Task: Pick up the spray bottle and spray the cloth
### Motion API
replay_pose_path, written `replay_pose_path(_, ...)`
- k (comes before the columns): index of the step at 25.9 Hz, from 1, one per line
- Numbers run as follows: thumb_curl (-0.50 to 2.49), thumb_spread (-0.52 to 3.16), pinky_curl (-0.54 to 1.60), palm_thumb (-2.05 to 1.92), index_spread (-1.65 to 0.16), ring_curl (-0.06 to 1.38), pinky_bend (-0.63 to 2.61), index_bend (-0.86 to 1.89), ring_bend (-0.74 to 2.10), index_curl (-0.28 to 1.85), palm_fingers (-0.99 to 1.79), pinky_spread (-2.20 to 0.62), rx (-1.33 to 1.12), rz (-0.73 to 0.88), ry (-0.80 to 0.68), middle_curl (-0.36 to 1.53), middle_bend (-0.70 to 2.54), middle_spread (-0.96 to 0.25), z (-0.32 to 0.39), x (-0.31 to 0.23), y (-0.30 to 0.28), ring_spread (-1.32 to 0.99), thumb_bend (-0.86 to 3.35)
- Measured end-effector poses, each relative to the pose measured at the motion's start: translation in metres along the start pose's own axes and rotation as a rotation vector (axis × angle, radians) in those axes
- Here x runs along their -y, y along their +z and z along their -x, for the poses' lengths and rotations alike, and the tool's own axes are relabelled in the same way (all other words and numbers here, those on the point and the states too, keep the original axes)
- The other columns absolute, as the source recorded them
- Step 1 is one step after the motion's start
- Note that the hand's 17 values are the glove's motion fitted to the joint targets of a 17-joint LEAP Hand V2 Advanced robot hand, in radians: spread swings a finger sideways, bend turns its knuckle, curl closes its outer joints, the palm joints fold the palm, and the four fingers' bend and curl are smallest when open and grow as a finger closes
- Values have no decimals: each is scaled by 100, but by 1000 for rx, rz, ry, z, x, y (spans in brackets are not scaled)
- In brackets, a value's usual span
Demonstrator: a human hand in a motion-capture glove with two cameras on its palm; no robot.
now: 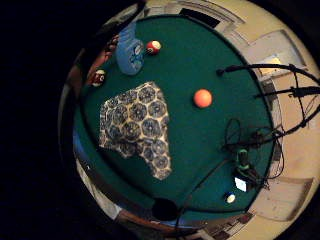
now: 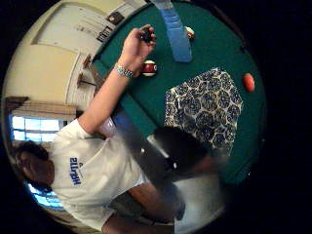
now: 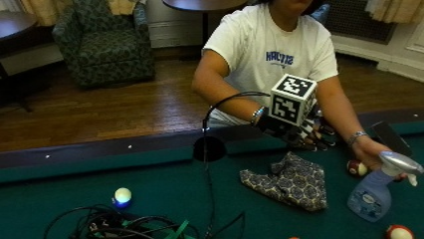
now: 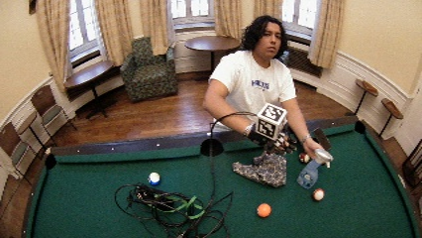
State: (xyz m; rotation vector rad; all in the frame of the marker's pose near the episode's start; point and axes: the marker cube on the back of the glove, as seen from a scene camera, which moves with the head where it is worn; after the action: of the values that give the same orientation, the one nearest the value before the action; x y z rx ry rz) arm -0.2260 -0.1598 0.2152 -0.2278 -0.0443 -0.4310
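While my gloved right hand hovers, fingers loosely apart, the patterned cloth lies just beneath; spray bottle beside.

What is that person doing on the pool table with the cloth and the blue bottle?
A person leans over the green pool table. Their gloved right hand hovers above a patterned cloth lying on the felt, holding nothing I can see. Their bare hand is at the blue spray bottle standing beside the cloth. A few pool balls and a tangle of cables lie around.

Striped ball cut by edge
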Motion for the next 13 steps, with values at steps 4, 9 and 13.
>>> replay_pose_path(4, 40, 100, 35, 48, -42, 32, 37, 11, 37, 27, 28, 2, -24, -4, 6, 37, 21, -19, -3, -30, -7, -26, -1)
replay_pose_path(9, 38, 102, 35, 50, -42, 33, 37, 12, 37, 27, 27, 3, -6, -16, 49, 37, 22, -18, -11, -57, -10, -25, -2)
replay_pose_path(13, 37, 104, 36, 47, -42, 33, 38, 13, 35, 26, 30, 5, 17, -25, 81, 37, 22, -16, -18, -65, -8, -23, -3)
